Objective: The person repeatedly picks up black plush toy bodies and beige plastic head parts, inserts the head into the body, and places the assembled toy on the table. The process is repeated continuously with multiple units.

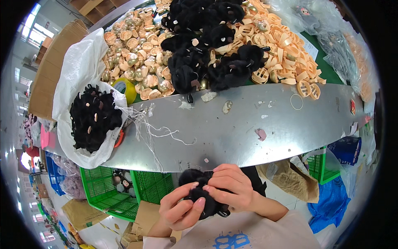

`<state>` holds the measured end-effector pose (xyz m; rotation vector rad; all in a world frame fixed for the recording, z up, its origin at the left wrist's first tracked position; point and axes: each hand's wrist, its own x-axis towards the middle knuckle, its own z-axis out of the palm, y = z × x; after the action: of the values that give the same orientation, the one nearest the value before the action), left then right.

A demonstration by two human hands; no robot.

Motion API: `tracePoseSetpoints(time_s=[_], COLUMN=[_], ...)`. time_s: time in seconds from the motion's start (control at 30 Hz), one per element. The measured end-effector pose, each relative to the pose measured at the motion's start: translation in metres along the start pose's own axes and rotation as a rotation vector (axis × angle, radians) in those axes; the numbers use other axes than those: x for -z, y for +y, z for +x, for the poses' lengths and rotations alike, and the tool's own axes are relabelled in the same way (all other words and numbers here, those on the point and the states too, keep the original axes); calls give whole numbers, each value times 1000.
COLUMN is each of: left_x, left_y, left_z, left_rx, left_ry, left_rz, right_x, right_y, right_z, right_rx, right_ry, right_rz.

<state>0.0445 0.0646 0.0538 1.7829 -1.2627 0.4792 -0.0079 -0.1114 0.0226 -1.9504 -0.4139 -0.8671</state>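
Observation:
Just off the near edge of the metal table (pixel 232 137), both my hands are closed around a black plush piece (pixel 211 203). My left hand (pixel 181 206) pinches it from the left with thumb and fingers. From the right, my right hand (pixel 232 186) grips its upper part, thumb pressed near the middle. The fingers cover much of the plush, so its exact shape is hard to make out. More black plush pieces (pixel 190 66) lie heaped at the table's far middle. A white sack (pixel 78 54) on the left holds smaller black plush parts (pixel 95 118).
Peach and gold round plastic parts (pixel 137 54) are piled far left, with peach slotted parts (pixel 286 54) far right. Yellow tape (pixel 124 89) and white strings (pixel 153 130) lie by the sack. Green baskets (pixel 105 195) and a brown paper bag (pixel 294 180) sit below the table.

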Motion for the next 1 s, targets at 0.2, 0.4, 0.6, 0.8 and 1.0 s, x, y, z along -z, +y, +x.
tracePoseSetpoints(time_s=[0.2, 0.4, 0.6, 0.8, 1.0], left_x=[3, 1, 5, 0, -32], left_y=[2, -9, -21, -18, -10], left_z=[5, -3, -5, 3, -5], left_rx=[223, 16, -248, -82, 385], left_ry=[46, -18, -48, -8, 32], left_rz=[145, 116, 128, 146, 235], right_x=[-5, -2, -3, -4, 2], right_y=[1, 3, 8, 20, 7], right_z=[11, 0, -4, -11, -13], right_rx=[-11, 36, 43, -58, -323], right_ry=[66, 74, -8, -47, 63], right_rz=[-56, -171, -38, 158, 571])
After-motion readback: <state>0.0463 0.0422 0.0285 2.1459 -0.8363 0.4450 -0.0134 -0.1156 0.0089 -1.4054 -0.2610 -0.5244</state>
